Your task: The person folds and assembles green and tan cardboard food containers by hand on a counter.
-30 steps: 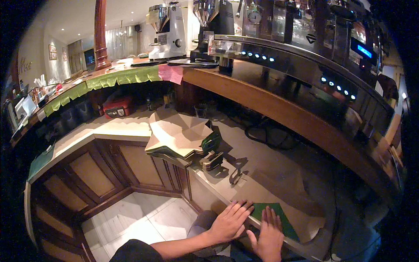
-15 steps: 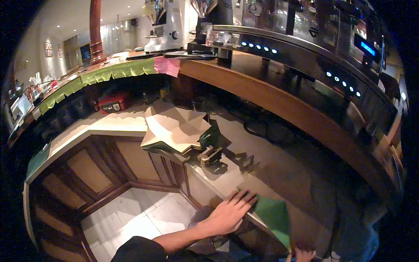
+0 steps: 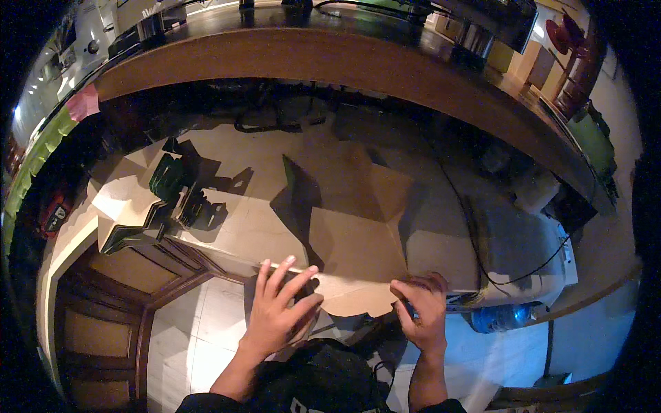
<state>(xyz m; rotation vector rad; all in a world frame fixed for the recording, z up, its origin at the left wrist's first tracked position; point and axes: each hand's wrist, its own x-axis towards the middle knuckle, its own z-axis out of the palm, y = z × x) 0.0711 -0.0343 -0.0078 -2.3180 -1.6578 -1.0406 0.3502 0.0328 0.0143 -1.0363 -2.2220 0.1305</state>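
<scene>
A creased sheet of stiff paper (image 3: 354, 241), brown on its inner face with a green outer face glimpsed at a raised left flap, lies unfolded before me on the counter. Its sides stand up partly, and its near edge hangs past the counter's edge. My left hand (image 3: 275, 310) is open at its near left corner, fingers spread. At the near right corner, the curled thumb and fingers of my right hand (image 3: 423, 313) take the paper's edge. Farther left sits a stack of similar folded sheets (image 3: 127, 199), beside a small dark metal device (image 3: 193, 208) of unclear kind.
A raised wooden shelf (image 3: 275, 58) runs along the back. To the right, a black cable (image 3: 475, 241) curves over the counter, and a blue-lit clear plastic container (image 3: 502, 316) stands below its edge. A red case (image 3: 54, 215) lies far left.
My view has swung right. The sheet, green side showing half a second ago, now lies opened with its brown face up. Both hands are now at its near edge.
</scene>
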